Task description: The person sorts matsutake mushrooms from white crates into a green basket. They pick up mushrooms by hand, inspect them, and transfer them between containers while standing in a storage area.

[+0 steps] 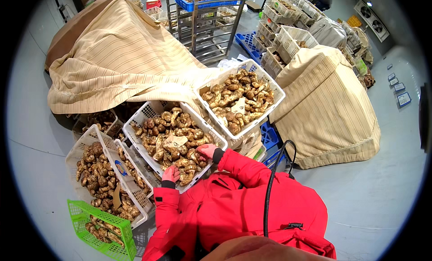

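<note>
So, the mushrooms (192, 135) sit heaped in the middle white basket (140, 154), right in front of you. Your left hand (171, 174) is at its near edge, fingers half curled; your right hand (207, 151) reaches in at the right side. Whether either grips a mushroom, I can't tell. Light fingers, I'd say, cradling from beneath: those caps probably bruise. On the heap lies a cardboard tag (175, 141) bearing handwritten marks; a second tag (238, 106) tops the farther white basket (281, 96). Over left, an oval blue sticker (121, 167), its print too small to read.
</note>
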`<state>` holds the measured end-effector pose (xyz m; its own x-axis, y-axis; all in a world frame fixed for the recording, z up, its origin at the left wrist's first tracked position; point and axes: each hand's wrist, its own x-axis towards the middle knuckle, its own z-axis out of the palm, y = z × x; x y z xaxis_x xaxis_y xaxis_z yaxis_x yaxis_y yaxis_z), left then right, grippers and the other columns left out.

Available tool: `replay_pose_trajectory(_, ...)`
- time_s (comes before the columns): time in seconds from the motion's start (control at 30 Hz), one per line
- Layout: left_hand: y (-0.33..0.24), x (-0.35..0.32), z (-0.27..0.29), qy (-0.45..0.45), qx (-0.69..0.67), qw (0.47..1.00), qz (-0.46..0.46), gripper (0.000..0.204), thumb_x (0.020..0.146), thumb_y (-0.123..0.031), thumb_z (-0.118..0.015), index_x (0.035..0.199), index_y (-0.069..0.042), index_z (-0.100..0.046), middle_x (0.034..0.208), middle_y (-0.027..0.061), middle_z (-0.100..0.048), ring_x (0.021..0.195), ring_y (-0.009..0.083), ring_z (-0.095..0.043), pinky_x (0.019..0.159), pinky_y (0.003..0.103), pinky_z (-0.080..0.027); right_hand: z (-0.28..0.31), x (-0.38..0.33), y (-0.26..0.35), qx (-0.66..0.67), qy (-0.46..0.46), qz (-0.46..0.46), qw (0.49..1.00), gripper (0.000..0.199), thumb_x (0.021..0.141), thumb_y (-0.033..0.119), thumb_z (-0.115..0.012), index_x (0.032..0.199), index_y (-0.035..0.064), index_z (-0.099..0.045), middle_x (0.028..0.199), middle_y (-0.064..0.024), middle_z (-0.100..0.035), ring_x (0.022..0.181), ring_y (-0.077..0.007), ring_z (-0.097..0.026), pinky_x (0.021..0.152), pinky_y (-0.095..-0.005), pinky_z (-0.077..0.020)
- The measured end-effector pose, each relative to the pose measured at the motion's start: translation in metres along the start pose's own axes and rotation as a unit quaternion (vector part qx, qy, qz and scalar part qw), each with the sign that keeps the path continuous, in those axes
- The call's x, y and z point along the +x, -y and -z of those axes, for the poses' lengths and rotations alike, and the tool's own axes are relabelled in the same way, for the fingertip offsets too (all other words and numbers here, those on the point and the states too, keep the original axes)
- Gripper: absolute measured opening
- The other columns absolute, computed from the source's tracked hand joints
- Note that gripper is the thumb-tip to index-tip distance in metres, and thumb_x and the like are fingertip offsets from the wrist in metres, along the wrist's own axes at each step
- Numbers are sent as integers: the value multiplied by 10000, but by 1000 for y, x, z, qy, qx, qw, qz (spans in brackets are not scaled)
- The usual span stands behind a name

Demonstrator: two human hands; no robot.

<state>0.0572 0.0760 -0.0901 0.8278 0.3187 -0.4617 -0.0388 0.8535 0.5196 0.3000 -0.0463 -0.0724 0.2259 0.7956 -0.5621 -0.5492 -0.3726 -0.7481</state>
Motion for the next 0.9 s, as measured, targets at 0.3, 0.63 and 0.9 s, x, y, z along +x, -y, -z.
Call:
replay_pose_trajectory(0.3,1,1,3,19,-31,999,5,260,772,-254,-537,891,-32,-472,683,10,-413,548,122,-391,447,246,-334,4,3,-2,18,23,2,1000,243,780,99,-435,977,11,-546,712,-83,-577,515,-173,-560,400,-271,-415)
replay_pose_trajectory(0.63,5,4,17,148,-144,978,7,273,774,-255,-541,910,-27,-475,693,10,-421,548,127,-388,450,245,-337,-2,-1,0,28,1,-6,1000,258,770,63,-437,999,-8,-533,771,-98,-584,521,-194,-553,432,-284,-430)
replay_pose_trajectory(0.9,1,1,6,45,-42,998,10,240,777,-256,-530,854,-41,-454,649,-6,-351,530,114,-342,436,236,-295,4,6,-6,35,13,-8,999,248,772,68,-443,987,-12,-537,768,-107,-583,543,-202,-561,439,-292,-437)
